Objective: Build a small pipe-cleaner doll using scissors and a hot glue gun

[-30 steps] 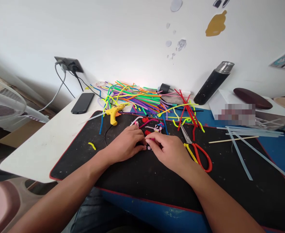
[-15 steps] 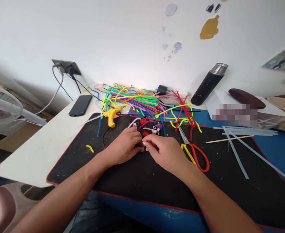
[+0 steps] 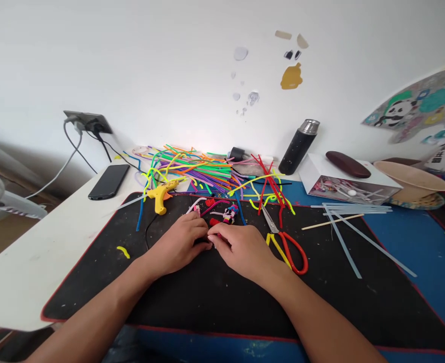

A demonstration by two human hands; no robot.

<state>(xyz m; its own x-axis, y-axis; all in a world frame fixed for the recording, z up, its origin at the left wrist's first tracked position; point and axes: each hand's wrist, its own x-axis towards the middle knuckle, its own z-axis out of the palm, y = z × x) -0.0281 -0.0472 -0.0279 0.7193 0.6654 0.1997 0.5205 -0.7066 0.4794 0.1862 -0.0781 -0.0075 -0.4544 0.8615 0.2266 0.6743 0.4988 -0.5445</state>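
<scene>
Left hand and right hand pinch together; box holds sticks.

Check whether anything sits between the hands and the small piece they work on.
Nothing visible does. The left hand and right hand meet fingertip to fingertip on the small piece, mostly hidden. The scissors lie right of the right hand and the little figure beyond the fingers, neither between.

No legible text, label, brand, number or sign is found: the white box and the panda poster carry printed graphics only, too small to read.
</scene>
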